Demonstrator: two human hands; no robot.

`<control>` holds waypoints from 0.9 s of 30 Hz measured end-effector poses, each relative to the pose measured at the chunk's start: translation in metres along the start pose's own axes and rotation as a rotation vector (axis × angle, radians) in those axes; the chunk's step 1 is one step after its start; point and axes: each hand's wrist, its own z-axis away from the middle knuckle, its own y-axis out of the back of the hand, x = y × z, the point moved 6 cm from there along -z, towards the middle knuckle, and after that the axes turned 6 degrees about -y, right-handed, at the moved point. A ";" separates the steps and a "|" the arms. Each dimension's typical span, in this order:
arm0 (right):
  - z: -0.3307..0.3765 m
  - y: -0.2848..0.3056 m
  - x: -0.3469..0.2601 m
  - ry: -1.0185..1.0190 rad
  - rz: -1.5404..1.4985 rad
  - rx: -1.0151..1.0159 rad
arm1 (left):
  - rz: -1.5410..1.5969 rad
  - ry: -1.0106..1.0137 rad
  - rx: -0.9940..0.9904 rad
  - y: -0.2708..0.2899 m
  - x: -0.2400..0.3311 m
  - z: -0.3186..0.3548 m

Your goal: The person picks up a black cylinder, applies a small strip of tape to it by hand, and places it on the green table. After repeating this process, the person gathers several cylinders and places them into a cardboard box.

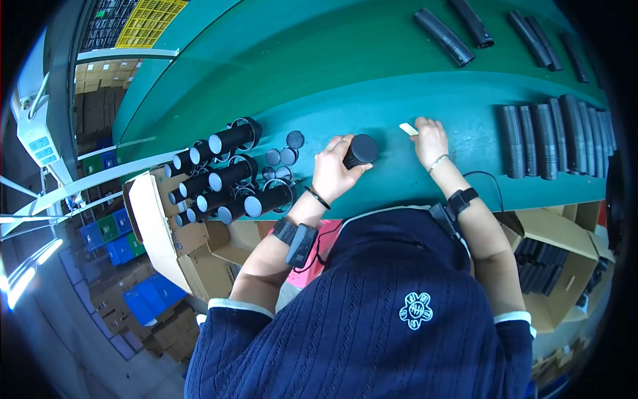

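My left hand (335, 169) is closed around a short black cylinder with a round black top (363, 147), just above the green work table (392, 189). To its right, my right hand (432, 145) pinches a small flat pale-yellow piece (408, 129) between thumb and fingers; its kind is not clear. Several round dark discs (288, 156) lie to the left of my left hand. Beyond them, black cylinders with pale round ends (224, 141) rest on their sides in rows, some with a ring-shaped part at the far end.
Ribbed black tubes (546, 139) line the table's right side, and more tubes (444, 36) lie farther back on the green belt (319, 53). An open cardboard box (156, 233) stands below the left edge. Another box (565, 292), holding black parts, is at lower right.
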 end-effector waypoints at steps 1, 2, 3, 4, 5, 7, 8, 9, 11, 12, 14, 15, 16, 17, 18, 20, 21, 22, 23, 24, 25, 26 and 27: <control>-0.001 -0.003 0.002 -0.062 -0.046 -0.042 | -0.018 -0.005 -0.010 0.000 -0.001 0.000; -0.001 -0.004 0.002 -0.062 -0.047 -0.045 | -0.034 -0.010 -0.021 -0.001 -0.002 0.000; 0.000 -0.004 0.000 -0.019 -0.013 -0.053 | -0.034 -0.007 -0.022 -0.001 -0.002 0.001; -0.002 -0.001 -0.005 0.026 0.020 -0.060 | -0.053 -0.010 -0.018 0.000 -0.003 0.001; -0.003 0.003 -0.007 0.026 0.020 -0.061 | -0.072 -0.014 -0.014 0.001 -0.003 0.001; -0.001 0.001 -0.010 -0.122 -0.495 -0.348 | -0.080 -0.002 -0.023 -0.002 -0.005 -0.001; 0.002 0.011 -0.018 -0.124 -0.495 -0.355 | -0.087 0.012 -0.034 -0.004 -0.006 0.000; 0.009 0.016 -0.031 -0.119 -0.735 -0.503 | -0.085 0.018 -0.037 -0.006 -0.006 0.000; 0.017 0.032 -0.051 -0.119 -0.974 -0.649 | -0.129 0.054 -0.039 -0.009 -0.004 -0.003; 0.019 0.039 -0.057 -0.122 -0.975 -0.688 | -0.126 0.057 -0.042 -0.012 -0.005 -0.004; 0.022 0.039 -0.058 -0.129 -0.937 -0.704 | -0.230 0.049 -0.099 -0.020 -0.004 -0.008; 0.022 0.035 -0.055 -0.134 -0.939 -0.703 | -0.229 0.048 -0.104 -0.022 -0.003 -0.011; 0.020 0.032 -0.049 -0.132 -0.928 -0.671 | -0.264 0.055 -0.145 -0.026 -0.002 -0.014; 0.019 0.028 -0.042 -0.129 -0.916 -0.637 | -0.301 0.061 -0.185 -0.030 0.000 -0.017; 0.020 0.024 -0.036 -0.135 -0.919 -0.633 | -0.303 0.106 -0.228 -0.032 -0.001 -0.018; 0.015 0.023 -0.018 -0.076 -0.645 -0.449 | -0.129 0.035 -0.169 -0.023 0.003 -0.023; 0.016 0.017 -0.007 -0.082 -0.647 -0.438 | 0.047 -0.029 -0.108 -0.017 0.006 -0.027; 0.014 0.017 0.002 -0.006 -0.479 -0.298 | 0.345 0.035 -0.120 -0.021 -0.007 -0.024; 0.012 0.021 0.007 0.060 -0.308 -0.155 | 0.344 0.026 -0.125 -0.019 -0.006 -0.027; 0.011 0.011 0.018 -0.056 -0.305 -0.253 | 0.560 0.100 -0.177 -0.021 -0.006 -0.027; 0.010 0.013 0.017 -0.053 -0.307 -0.248 | 0.772 0.180 -0.223 -0.022 -0.006 -0.026; 0.008 0.020 0.013 0.031 -0.203 -0.179 | 0.765 0.174 -0.275 -0.024 -0.010 -0.025; 0.008 0.026 0.009 0.113 -0.098 -0.109 | 0.762 0.170 -0.273 -0.025 -0.011 -0.024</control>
